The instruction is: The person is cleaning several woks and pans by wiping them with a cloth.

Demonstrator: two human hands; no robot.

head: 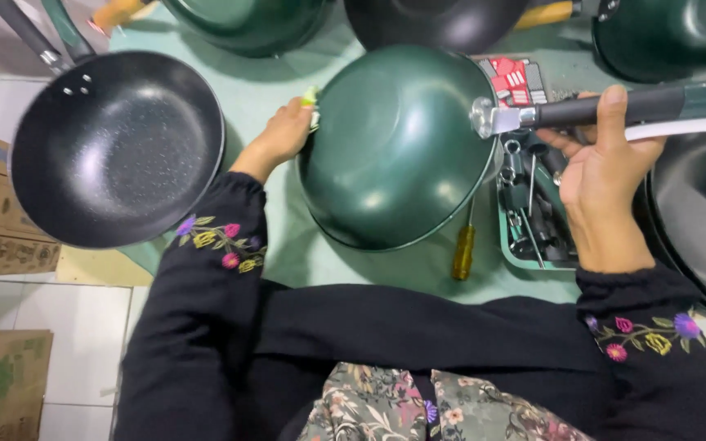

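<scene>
The right hand (606,175) is closed around the black handle (614,108) of the upturned green pan (394,147) on the surface (288,98), while the left hand (283,135) pinches a small cloth (312,106) against its smooth, rigid, likely weighty rim.

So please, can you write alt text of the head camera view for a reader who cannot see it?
A person's right hand holds a black pan handle against an upturned dark green wok, while the left hand steadies the wok's far rim on a pale green table. A black speckled pan lies to the left, a tray of tools under the right hand.
</scene>
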